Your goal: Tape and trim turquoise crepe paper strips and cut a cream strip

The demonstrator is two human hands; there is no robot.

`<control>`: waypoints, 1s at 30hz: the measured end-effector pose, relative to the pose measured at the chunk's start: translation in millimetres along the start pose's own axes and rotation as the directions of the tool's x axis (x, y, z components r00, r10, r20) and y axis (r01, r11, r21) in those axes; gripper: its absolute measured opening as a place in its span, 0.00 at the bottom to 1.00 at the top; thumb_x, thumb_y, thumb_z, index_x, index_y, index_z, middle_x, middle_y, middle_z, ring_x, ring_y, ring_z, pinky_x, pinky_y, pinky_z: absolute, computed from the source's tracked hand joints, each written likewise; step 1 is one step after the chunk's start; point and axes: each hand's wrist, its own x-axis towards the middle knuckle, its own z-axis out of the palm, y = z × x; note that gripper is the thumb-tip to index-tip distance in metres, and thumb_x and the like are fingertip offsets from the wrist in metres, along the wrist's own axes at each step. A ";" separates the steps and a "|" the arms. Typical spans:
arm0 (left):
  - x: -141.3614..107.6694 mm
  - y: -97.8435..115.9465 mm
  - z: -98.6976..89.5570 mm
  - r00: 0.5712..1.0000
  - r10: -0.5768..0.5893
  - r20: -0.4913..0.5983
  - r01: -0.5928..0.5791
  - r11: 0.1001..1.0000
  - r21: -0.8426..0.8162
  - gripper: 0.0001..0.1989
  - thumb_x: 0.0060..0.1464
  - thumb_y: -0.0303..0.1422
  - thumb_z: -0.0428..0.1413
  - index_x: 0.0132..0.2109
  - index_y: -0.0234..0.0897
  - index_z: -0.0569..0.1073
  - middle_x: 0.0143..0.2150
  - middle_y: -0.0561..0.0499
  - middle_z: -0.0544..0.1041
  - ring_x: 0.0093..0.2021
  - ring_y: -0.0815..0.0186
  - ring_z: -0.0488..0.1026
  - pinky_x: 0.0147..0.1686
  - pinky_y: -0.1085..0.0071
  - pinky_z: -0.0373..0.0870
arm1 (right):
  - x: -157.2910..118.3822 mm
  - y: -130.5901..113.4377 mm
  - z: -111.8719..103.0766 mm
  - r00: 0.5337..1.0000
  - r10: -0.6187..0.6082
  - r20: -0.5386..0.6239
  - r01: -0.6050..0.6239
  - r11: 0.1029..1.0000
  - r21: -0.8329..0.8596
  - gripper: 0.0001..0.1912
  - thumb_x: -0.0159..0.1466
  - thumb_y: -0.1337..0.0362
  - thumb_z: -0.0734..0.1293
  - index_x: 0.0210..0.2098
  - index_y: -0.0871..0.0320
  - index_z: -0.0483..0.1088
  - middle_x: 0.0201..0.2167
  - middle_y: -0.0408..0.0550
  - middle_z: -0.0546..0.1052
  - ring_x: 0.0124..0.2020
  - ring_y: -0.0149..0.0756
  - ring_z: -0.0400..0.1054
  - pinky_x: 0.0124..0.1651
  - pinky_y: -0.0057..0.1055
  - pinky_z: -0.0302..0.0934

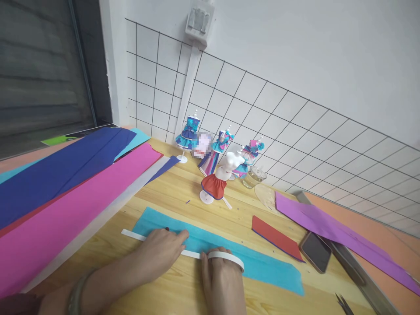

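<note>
A long turquoise crepe paper strip point(256, 260) lies slantwise on the wooden table. White tape point(192, 254) runs along its near edge, with one end sticking out past the paper at the left. My left hand point(160, 251) presses on the tape and paper edge, fingers curled and close together. Beside it, my right hand point(225, 271) grips the roll of tape point(234, 259), whose white ring stands up around the fingers. The tape stretches from the roll to under my left hand.
Coloured paper sheets point(82, 188) cover the left side. Behind stand small mannequins, one in a red skirt point(214, 186), and a glass jar point(254, 176). At the right lie a red piece point(275, 236), a phone point(316, 251), purple paper point(328, 227) and a dark pointed tool point(344, 304).
</note>
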 end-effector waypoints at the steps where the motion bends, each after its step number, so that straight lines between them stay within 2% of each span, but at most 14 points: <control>1: 0.0 0.2 -0.5 1.000 0.001 0.003 -0.001 1.000 0.002 0.11 0.60 0.29 0.41 0.42 0.38 0.67 0.31 0.45 0.78 0.32 0.49 0.76 0.27 0.59 0.70 | 0.6 -0.5 -0.5 1.000 0.023 0.021 -0.023 1.000 -0.002 0.18 0.66 0.61 0.53 0.22 0.54 0.64 0.21 0.46 0.71 0.25 0.40 0.63 0.31 0.34 0.44; 6: 0.8 1.4 -4.8 0.999 -0.030 0.039 0.030 1.000 0.004 0.12 0.60 0.31 0.40 0.43 0.38 0.67 0.31 0.45 0.78 0.33 0.49 0.76 0.28 0.59 0.70 | 0.0 -2.0 -2.5 0.994 0.094 0.050 -0.094 0.996 -0.010 0.18 0.66 0.61 0.53 0.21 0.53 0.63 0.20 0.46 0.72 0.24 0.42 0.64 0.30 0.33 0.45; 16: 2.1 0.0 -0.1 0.999 -0.043 0.025 0.044 0.998 -0.041 0.12 0.59 0.31 0.40 0.45 0.40 0.66 0.32 0.45 0.78 0.35 0.51 0.75 0.29 0.61 0.69 | 2.7 -7.4 -3.7 0.996 0.081 0.046 -0.072 0.982 -0.172 0.16 0.64 0.64 0.57 0.20 0.54 0.64 0.18 0.47 0.71 0.22 0.42 0.64 0.28 0.35 0.44; 30: 3.8 1.4 3.9 0.997 -0.079 0.015 0.079 0.997 -0.021 0.12 0.58 0.33 0.42 0.44 0.41 0.67 0.31 0.45 0.78 0.35 0.51 0.76 0.31 0.61 0.68 | 5.9 -10.9 0.4 0.988 0.112 0.106 -0.077 0.954 -0.290 0.10 0.59 0.67 0.62 0.22 0.55 0.68 0.20 0.50 0.73 0.23 0.47 0.67 0.27 0.39 0.53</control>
